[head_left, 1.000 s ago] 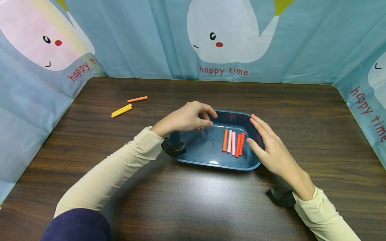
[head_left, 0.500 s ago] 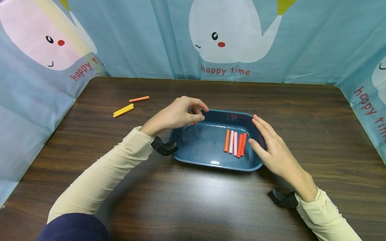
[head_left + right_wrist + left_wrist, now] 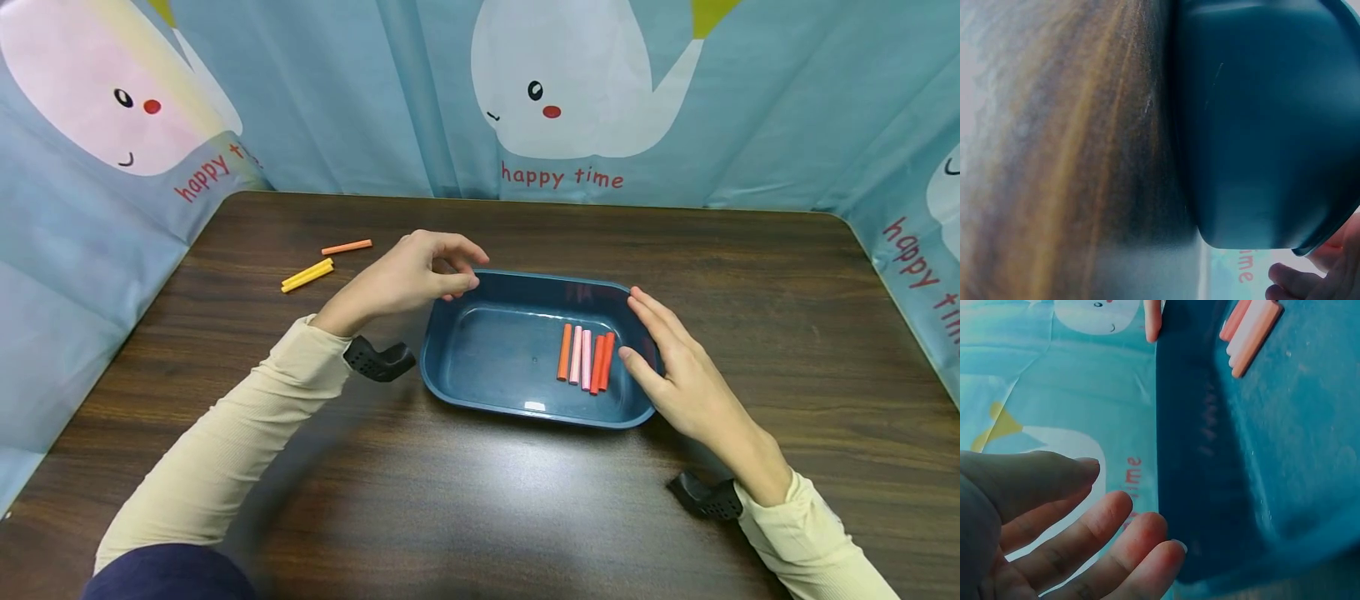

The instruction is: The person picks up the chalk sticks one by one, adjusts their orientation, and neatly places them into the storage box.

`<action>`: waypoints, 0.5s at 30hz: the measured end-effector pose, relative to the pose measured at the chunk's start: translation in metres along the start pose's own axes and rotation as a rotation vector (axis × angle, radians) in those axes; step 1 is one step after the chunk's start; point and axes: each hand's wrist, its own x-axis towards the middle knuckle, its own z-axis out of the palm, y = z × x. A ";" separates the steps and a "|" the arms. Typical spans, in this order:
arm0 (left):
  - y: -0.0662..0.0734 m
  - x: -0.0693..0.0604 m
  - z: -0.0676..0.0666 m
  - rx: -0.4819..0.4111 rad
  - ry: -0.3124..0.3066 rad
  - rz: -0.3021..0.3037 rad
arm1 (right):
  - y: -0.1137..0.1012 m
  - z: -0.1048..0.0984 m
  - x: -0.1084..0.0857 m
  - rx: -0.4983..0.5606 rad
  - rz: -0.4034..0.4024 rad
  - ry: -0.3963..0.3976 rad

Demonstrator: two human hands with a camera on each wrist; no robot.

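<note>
A dark blue plastic tray (image 3: 487, 404) stands on the table. In its right part lie several short thin sticks (image 3: 586, 358), orange, pink and red, side by side; they look like chalk or crayons, but the kind is unclear. My left hand (image 3: 412, 271) hovers at the tray's far left corner, fingers loosely bent, with nothing between thumb and fingertips in the left wrist view. My right hand (image 3: 686, 379) rests at the tray's right end, its fingers fairly straight along the rim and its thumb over the inside. Beyond the left hand lie two yellow sticks (image 3: 307, 275) and an orange stick (image 3: 347, 247).
The dark wood-grain table (image 3: 480, 517) ends at a light blue curtain (image 3: 337, 100) printed with whales, which hangs behind it and along both sides. A black wrist camera (image 3: 378, 360) sits under the left wrist, another black wrist camera (image 3: 705, 496) under the right.
My left hand has moved left and away from above the tray's middle to its far left corner. My right hand, the tray and the sticks look unmoved.
</note>
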 end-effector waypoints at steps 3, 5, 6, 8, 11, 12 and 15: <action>-0.005 -0.001 -0.003 0.002 0.012 -0.028 | 0.000 0.000 0.000 -0.002 0.000 0.003; -0.009 -0.003 -0.005 0.004 0.017 -0.052 | 0.001 0.000 0.000 -0.003 -0.002 0.006; -0.011 -0.003 -0.007 0.005 0.017 -0.061 | 0.001 0.000 0.000 -0.003 -0.004 0.007; -0.016 -0.005 -0.009 0.006 0.021 -0.077 | 0.001 0.000 0.000 -0.005 -0.006 0.009; -0.022 -0.007 -0.013 0.000 0.030 -0.089 | 0.001 0.000 0.000 -0.005 -0.006 0.009; -0.023 -0.009 -0.014 0.000 0.034 -0.093 | 0.001 0.000 0.000 -0.005 -0.006 0.009; -0.028 -0.012 -0.018 0.010 0.056 -0.105 | 0.001 0.000 0.000 -0.004 -0.005 0.009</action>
